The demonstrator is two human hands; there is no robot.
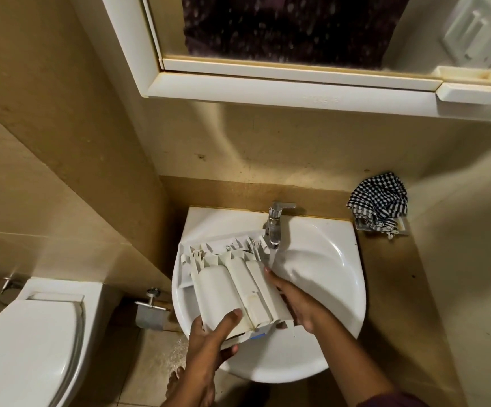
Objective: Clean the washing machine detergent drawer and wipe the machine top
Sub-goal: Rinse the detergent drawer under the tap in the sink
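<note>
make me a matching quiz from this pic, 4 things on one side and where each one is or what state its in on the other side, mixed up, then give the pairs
Things:
1. detergent drawer
2. tap
3. checked cloth
4. toilet

Places or states:
A. lid down, at the lower left
B. held over the sink by the left hand and right hand
C. bunched on the counter to the right of the sink
D. running water

Pairs: 1-B, 2-D, 3-C, 4-A
</note>
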